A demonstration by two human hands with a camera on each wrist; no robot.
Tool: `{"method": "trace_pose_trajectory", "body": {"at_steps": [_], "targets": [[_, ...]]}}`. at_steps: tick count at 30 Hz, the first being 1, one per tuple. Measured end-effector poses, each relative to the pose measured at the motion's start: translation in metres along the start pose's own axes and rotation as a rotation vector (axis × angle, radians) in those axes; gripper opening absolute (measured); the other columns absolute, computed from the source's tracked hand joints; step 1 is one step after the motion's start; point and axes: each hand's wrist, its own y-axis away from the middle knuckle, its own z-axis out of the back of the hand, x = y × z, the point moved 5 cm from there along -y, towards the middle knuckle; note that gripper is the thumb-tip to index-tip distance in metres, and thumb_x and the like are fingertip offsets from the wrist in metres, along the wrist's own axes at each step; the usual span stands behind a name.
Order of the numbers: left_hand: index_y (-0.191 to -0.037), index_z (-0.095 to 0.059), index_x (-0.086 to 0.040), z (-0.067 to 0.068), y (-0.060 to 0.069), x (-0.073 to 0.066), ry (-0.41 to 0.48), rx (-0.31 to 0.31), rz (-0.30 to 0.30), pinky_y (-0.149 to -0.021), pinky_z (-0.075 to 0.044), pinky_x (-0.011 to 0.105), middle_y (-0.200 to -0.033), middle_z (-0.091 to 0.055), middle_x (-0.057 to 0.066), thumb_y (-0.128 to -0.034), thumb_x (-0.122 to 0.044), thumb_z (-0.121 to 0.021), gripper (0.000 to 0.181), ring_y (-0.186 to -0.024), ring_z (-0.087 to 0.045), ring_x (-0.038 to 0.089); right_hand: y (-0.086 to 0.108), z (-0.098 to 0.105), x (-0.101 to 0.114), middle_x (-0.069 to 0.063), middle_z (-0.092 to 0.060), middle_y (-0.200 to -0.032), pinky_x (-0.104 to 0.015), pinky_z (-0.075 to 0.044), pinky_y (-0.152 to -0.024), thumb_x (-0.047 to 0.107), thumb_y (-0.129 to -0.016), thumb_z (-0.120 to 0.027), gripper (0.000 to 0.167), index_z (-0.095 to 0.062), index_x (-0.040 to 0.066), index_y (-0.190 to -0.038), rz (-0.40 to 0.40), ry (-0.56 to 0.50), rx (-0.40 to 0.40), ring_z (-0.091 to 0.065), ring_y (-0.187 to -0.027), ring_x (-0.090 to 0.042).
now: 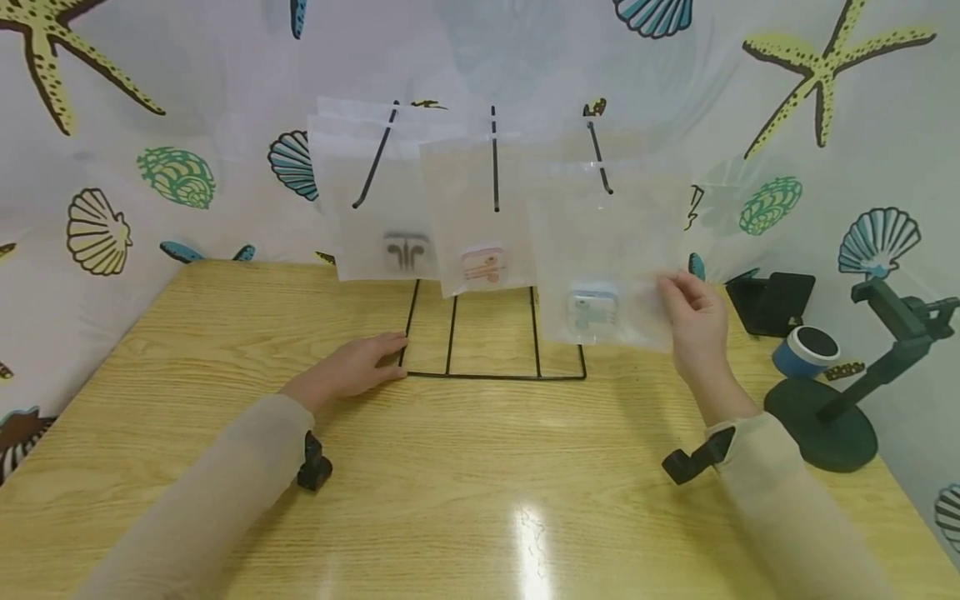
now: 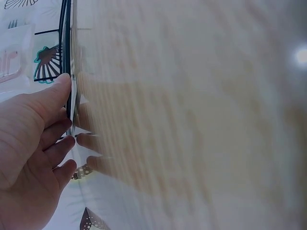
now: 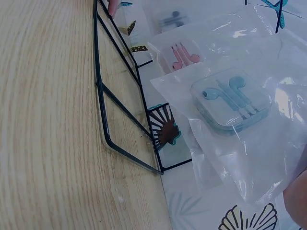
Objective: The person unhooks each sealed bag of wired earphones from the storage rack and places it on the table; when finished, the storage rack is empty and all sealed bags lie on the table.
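Note:
A black wire rack [image 1: 495,377] has three prongs, each with clear bags hanging from it. The left bag [image 1: 375,183] shows dark earphones, the middle bag [image 1: 480,200] pink ones. In the right bag [image 1: 607,217] is a case of pale blue earphones [image 1: 592,312], seen closer as a blue case [image 3: 231,100] in the right wrist view. My right hand [image 1: 699,333] pinches this bag's right edge. My left hand [image 1: 348,367] touches the left side of the rack's base with relaxed fingers; in the left wrist view the left hand's thumb [image 2: 55,96] lies against the wire.
To the right on the wooden table [image 1: 450,500] stand a dark green stand [image 1: 821,425], a blue-and-white round item [image 1: 806,352] and a black holder [image 1: 770,302]. A cloth with shells and starfish [image 1: 225,67] hangs behind the rack.

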Motion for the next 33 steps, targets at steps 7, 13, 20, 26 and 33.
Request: {"method": "trace_pose_trajectory", "body": {"at_steps": [7,13,20,26,33], "targets": [[-0.142,-0.03,0.002,0.001,-0.001,-0.002,0.014,-0.001,-0.001,-0.103,-0.025,0.051,-0.145,-0.025,0.023,-0.0946,-0.027,-0.054,0.061,-0.132,-0.024,0.038,0.012,0.006,0.006,0.004,-0.06,-0.079,-0.019,-0.046,-0.069,0.001,-0.087,-0.063,0.023,-0.07,0.02,-0.076,0.018,-0.053,0.005,-0.054,-0.076,-0.01],[-0.142,-0.03,0.002,0.0,-0.002,0.0,-0.005,0.005,0.002,-0.104,-0.025,0.05,-0.145,-0.025,0.022,-0.0946,-0.027,-0.054,0.061,-0.132,-0.024,0.037,0.022,0.012,0.018,0.001,-0.063,-0.079,-0.019,-0.048,-0.067,0.001,-0.086,-0.063,0.017,-0.073,0.014,-0.081,0.069,-0.035,0.039,-0.055,-0.075,-0.011],[-0.142,-0.03,0.002,-0.001,-0.003,0.002,-0.013,0.007,-0.002,-0.103,-0.026,0.051,-0.145,-0.025,0.022,-0.0946,-0.027,-0.054,0.061,-0.131,-0.025,0.038,0.031,0.018,0.028,0.0,-0.065,-0.082,-0.02,-0.05,-0.069,0.002,-0.087,-0.063,0.011,-0.073,0.006,-0.087,0.059,-0.061,0.066,-0.056,-0.074,-0.012],[-0.142,-0.03,0.002,-0.001,-0.002,0.0,-0.019,0.006,0.001,-0.103,-0.026,0.051,-0.145,-0.025,0.022,-0.0949,-0.027,-0.054,0.06,-0.131,-0.025,0.038,0.037,0.031,0.032,0.0,-0.063,-0.077,-0.016,-0.044,-0.055,-0.001,-0.087,-0.061,0.013,-0.072,0.005,-0.084,0.052,-0.073,0.054,-0.052,-0.065,-0.01],[-0.142,-0.03,0.002,-0.001,0.0,-0.001,-0.014,0.007,0.007,-0.104,-0.025,0.051,-0.145,-0.025,0.022,-0.0951,-0.026,-0.053,0.059,-0.131,-0.024,0.038,0.042,0.054,0.024,0.0,-0.062,-0.074,-0.012,-0.039,-0.048,0.003,-0.088,-0.061,0.011,-0.07,0.007,-0.083,-0.009,-0.026,0.0,-0.05,-0.058,-0.007]]}}
